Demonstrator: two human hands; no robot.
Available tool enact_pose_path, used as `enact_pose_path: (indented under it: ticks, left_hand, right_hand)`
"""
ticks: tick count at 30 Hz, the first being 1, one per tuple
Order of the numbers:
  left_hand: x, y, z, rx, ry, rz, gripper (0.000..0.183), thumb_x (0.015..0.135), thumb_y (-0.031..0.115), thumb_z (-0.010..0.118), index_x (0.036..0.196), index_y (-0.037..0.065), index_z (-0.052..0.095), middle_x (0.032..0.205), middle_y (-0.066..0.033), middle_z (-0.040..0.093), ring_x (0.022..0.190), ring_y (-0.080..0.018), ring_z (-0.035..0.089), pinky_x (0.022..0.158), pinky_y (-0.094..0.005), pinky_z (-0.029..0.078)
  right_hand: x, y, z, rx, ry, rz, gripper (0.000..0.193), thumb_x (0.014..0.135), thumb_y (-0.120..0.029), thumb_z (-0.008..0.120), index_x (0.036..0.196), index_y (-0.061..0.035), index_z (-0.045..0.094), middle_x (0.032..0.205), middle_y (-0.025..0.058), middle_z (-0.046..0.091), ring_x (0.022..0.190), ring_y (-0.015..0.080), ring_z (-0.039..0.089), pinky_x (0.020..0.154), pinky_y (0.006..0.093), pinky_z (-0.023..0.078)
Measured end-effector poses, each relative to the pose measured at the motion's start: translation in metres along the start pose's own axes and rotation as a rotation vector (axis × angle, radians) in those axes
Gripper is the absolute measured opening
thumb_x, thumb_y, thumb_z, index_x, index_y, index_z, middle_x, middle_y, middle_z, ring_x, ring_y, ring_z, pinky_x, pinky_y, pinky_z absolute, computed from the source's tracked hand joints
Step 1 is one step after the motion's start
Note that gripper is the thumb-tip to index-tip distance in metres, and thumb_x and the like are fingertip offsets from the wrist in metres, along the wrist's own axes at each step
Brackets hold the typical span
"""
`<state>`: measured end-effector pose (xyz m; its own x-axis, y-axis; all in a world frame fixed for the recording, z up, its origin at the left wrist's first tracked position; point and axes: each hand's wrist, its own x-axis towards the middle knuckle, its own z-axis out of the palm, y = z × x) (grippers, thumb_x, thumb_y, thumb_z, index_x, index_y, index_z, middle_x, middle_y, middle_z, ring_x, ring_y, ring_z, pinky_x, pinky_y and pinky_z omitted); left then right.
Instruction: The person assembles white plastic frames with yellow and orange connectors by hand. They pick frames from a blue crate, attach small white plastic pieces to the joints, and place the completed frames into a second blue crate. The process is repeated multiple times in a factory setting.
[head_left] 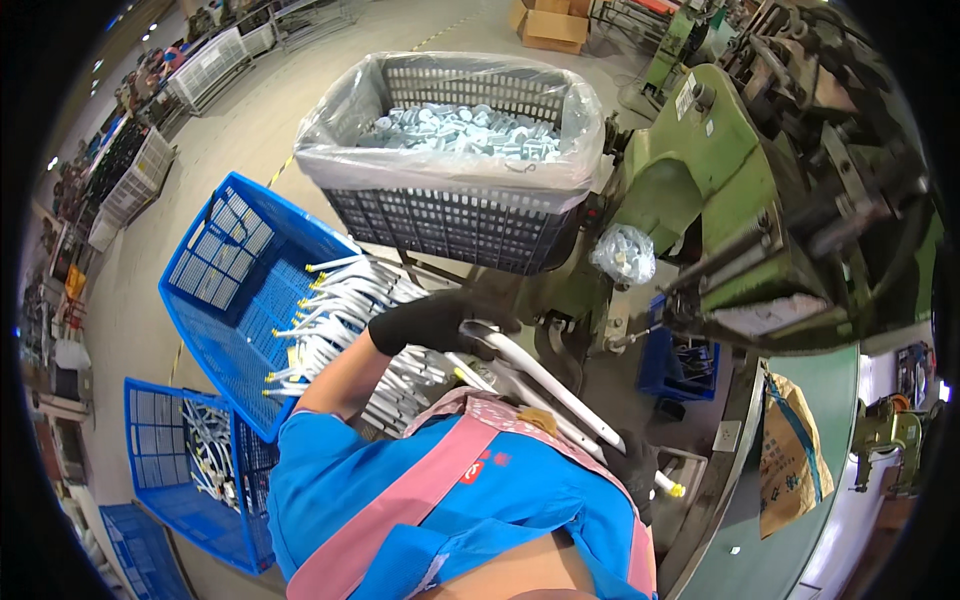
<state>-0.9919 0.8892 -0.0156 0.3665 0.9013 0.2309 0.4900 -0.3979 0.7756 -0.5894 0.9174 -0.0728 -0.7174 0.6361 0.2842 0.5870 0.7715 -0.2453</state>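
No words or numbers can be made out. A red patch [470, 472] with a pale mark sits on the pink apron [392, 518]; tiny red characters [498, 459] show on the blue shirt [345, 470]. Dark print marks the brown sack [782, 455], too small to read.

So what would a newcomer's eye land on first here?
Probably the dark crate at top centre, lined with clear plastic and heaped with pale blue-grey parts. Next, the big green machine at upper right. Then the black-gloved left hand in the middle, its fingers round a white tube, with more white tubes piled to its left.
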Motion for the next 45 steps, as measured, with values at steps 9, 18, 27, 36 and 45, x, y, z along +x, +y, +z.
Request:
enact_pose_path:
  ticks: [9, 18, 27, 36, 45]
  left_hand:
    - [0.143, -0.157, -0.147, 0.103, 0.411, -0.224, 0.016, 0.086, 0.014, 0.066, 0.097, 0.003, 0.068, 0.083, -0.0063, 0.069, 0.072, -0.0124, 0.06, 0.069, -0.0287, 0.049]
    - [0.237, -0.349, -0.159, 0.645, 0.063, -0.484, 0.041, 0.086, 0.037, 0.063, 0.117, 0.01, 0.059, 0.107, -0.0189, 0.065, 0.101, -0.0378, 0.062, 0.085, -0.0449, 0.049]
    - [0.234, -0.39, -0.143, 0.076, 0.0, -0.633, 0.029, 0.076, 0.023, 0.07, 0.097, 0.004, 0.066, 0.074, -0.008, 0.065, 0.066, -0.0185, 0.062, 0.06, -0.0311, 0.05]
    - [0.227, -0.399, -0.211, 0.11, 0.453, -0.636, 0.023, 0.081, 0.031, 0.071, 0.088, 0.01, 0.067, 0.066, 0.0011, 0.057, 0.053, -0.0096, 0.049, 0.048, -0.0271, 0.038]
    - [0.226, -0.419, -0.203, 0.68, 0.38, -0.552, 0.021, 0.084, 0.018, 0.049, 0.086, 0.007, 0.067, 0.093, -0.017, 0.068, 0.088, -0.0382, 0.063, 0.078, -0.0467, 0.05]
  right_hand:
    - [0.07, 0.01, 0.011, -0.203, -0.199, 0.068, 0.017, 0.073, -0.022, 0.064, 0.089, -0.0197, 0.066, 0.098, 0.0073, 0.06, 0.085, 0.0265, 0.061, 0.064, 0.0389, 0.049]
    - [0.104, -0.002, 0.033, 0.038, -0.063, 0.624, 0.016, 0.074, -0.024, 0.072, 0.085, -0.0137, 0.066, 0.079, 0.0101, 0.062, 0.07, 0.0326, 0.062, 0.059, 0.0442, 0.048]
    - [0.116, -0.004, 0.046, 0.154, -0.023, 0.773, 0.019, 0.075, -0.025, 0.074, 0.086, -0.0135, 0.063, 0.075, 0.0105, 0.063, 0.071, 0.0312, 0.063, 0.059, 0.0417, 0.048]
    - [0.114, 0.011, 0.063, -0.022, -0.127, 0.693, 0.021, 0.078, -0.037, 0.069, 0.088, -0.0197, 0.063, 0.095, -0.0002, 0.061, 0.078, 0.0208, 0.062, 0.058, 0.0378, 0.049]
    - [0.127, 0.009, 0.066, 0.289, 0.071, 0.718, 0.023, 0.073, -0.024, 0.078, 0.09, -0.014, 0.066, 0.081, 0.0059, 0.065, 0.069, 0.0261, 0.064, 0.059, 0.0378, 0.05]
